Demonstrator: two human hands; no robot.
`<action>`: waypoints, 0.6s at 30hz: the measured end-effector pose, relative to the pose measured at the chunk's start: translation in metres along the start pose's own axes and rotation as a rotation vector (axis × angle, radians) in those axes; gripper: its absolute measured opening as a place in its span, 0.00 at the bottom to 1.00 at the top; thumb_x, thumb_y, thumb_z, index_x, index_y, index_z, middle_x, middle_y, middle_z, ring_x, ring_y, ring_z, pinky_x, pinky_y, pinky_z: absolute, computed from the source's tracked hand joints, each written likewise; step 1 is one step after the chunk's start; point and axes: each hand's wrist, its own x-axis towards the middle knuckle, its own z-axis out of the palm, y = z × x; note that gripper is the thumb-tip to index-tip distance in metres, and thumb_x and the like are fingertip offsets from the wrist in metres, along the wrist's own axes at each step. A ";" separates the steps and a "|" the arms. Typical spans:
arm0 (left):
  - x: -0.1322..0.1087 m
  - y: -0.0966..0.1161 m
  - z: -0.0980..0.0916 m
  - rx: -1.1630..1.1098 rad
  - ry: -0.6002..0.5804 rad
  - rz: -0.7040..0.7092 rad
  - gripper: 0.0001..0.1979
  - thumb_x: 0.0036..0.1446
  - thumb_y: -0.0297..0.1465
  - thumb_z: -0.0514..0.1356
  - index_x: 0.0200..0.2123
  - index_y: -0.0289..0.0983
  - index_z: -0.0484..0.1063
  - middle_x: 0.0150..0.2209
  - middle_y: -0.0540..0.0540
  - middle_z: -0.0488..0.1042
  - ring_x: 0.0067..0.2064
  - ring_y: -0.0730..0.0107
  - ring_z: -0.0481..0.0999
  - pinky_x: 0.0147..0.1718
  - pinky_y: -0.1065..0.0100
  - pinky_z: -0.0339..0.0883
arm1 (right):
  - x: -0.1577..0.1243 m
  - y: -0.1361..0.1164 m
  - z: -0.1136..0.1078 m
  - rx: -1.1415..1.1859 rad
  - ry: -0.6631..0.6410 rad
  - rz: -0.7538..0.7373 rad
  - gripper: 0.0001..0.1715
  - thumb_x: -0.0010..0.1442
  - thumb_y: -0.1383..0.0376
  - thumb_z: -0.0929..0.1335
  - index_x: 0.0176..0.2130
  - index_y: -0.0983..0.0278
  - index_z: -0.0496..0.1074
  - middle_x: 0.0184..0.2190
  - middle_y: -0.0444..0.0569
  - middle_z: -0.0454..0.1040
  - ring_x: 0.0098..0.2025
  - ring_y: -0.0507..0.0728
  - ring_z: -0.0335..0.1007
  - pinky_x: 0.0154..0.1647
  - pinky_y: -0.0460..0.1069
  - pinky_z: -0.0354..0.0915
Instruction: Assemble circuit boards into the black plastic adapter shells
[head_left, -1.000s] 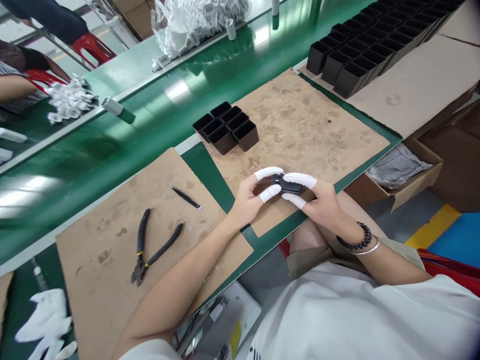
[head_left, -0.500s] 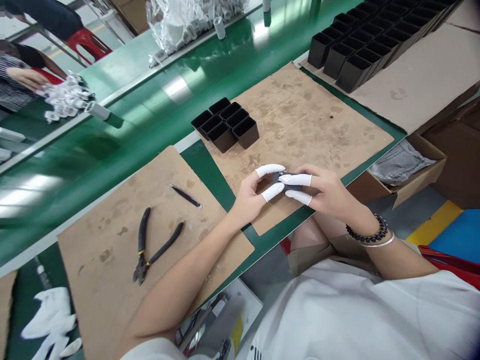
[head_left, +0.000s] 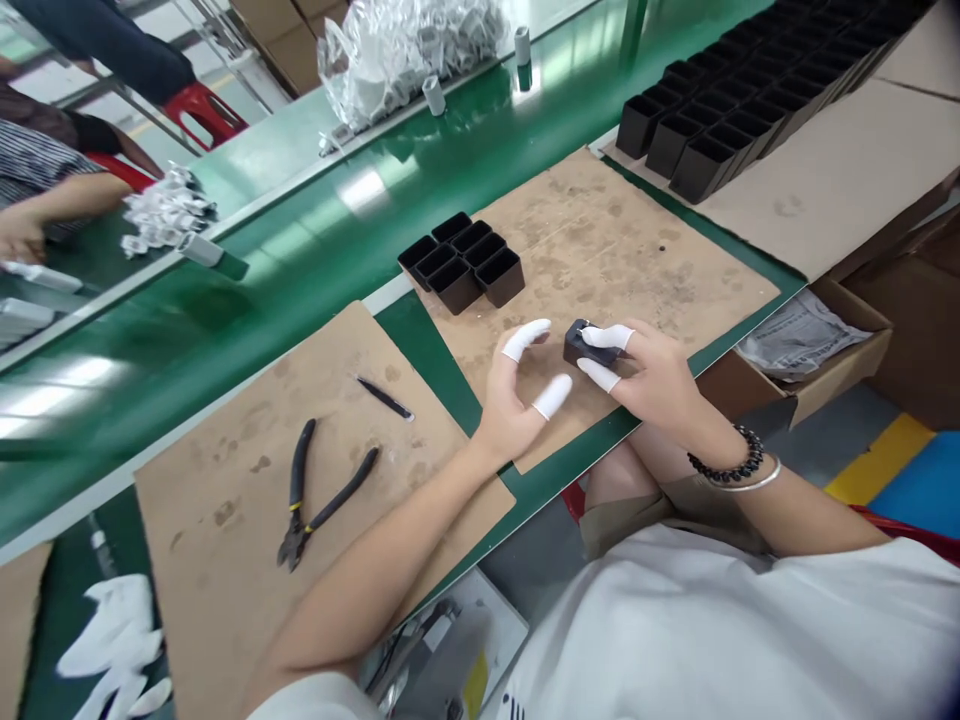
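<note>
My right hand (head_left: 649, 375) grips a small black box-like part (head_left: 577, 342) between white-cotted fingertips, over the front of a stained cardboard sheet (head_left: 600, 220). To its left my left hand (head_left: 517, 390) is open, thumb and forefinger spread with a gap between them. White finger cots cover those fingertips too. Beyond the hands stands a cluster of several black open-topped rectangular cups (head_left: 461, 262). On a second cardboard sheet (head_left: 247, 430) lie black-handled cutting pliers (head_left: 315, 500), their handles apart, and a dark slim tweezer-like tool (head_left: 384, 397).
Rows of black cups (head_left: 750, 100) stand at the back right. An open carton (head_left: 840, 350) sits beside the table edge. Across the green belt (head_left: 315, 220) are bagged white parts (head_left: 420, 45) and a co-worker's hand (head_left: 22, 235). White gloves (head_left: 112, 640) lie at lower left.
My left hand has let go of the black part and opened away to the left. The right hand keeps the part, now tilted up. The co-worker's hand has moved left from the white pile.
</note>
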 end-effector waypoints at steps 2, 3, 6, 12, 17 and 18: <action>-0.002 0.000 0.005 0.065 -0.075 0.014 0.38 0.57 0.42 0.71 0.66 0.41 0.61 0.63 0.35 0.68 0.64 0.50 0.72 0.64 0.49 0.68 | -0.004 -0.010 0.008 0.099 0.063 0.119 0.10 0.61 0.61 0.72 0.44 0.60 0.76 0.41 0.51 0.81 0.43 0.62 0.80 0.45 0.58 0.77; -0.003 0.001 0.007 0.085 -0.097 -0.008 0.41 0.54 0.41 0.73 0.66 0.40 0.60 0.64 0.34 0.67 0.64 0.48 0.71 0.64 0.48 0.68 | -0.006 -0.016 0.011 0.168 0.088 0.197 0.11 0.61 0.61 0.73 0.45 0.59 0.75 0.43 0.51 0.81 0.45 0.62 0.80 0.46 0.58 0.77; -0.003 0.003 0.008 0.085 -0.132 -0.122 0.35 0.53 0.35 0.71 0.62 0.39 0.64 0.59 0.36 0.73 0.59 0.50 0.76 0.59 0.50 0.73 | -0.012 -0.037 0.013 0.351 0.056 0.406 0.24 0.57 0.58 0.76 0.50 0.59 0.70 0.44 0.49 0.80 0.44 0.61 0.81 0.45 0.56 0.79; 0.005 0.012 -0.002 -0.133 -0.318 -0.230 0.30 0.49 0.31 0.72 0.56 0.37 0.70 0.54 0.39 0.79 0.55 0.52 0.80 0.56 0.53 0.75 | 0.003 -0.040 -0.012 0.400 -0.204 0.326 0.22 0.61 0.53 0.74 0.51 0.60 0.74 0.29 0.42 0.76 0.30 0.54 0.74 0.31 0.50 0.71; 0.010 0.013 -0.012 -0.258 -0.514 -0.390 0.35 0.43 0.29 0.75 0.56 0.35 0.73 0.50 0.40 0.80 0.52 0.50 0.80 0.56 0.52 0.74 | 0.019 -0.028 -0.022 0.598 -0.317 0.359 0.20 0.65 0.53 0.71 0.28 0.63 0.73 0.20 0.41 0.72 0.20 0.49 0.66 0.19 0.45 0.62; 0.010 0.013 -0.013 -0.264 -0.532 -0.405 0.36 0.42 0.28 0.76 0.56 0.35 0.73 0.50 0.40 0.80 0.52 0.50 0.79 0.56 0.52 0.73 | 0.020 -0.028 -0.023 0.645 -0.343 0.410 0.21 0.64 0.52 0.72 0.27 0.63 0.72 0.17 0.40 0.69 0.17 0.49 0.64 0.17 0.45 0.60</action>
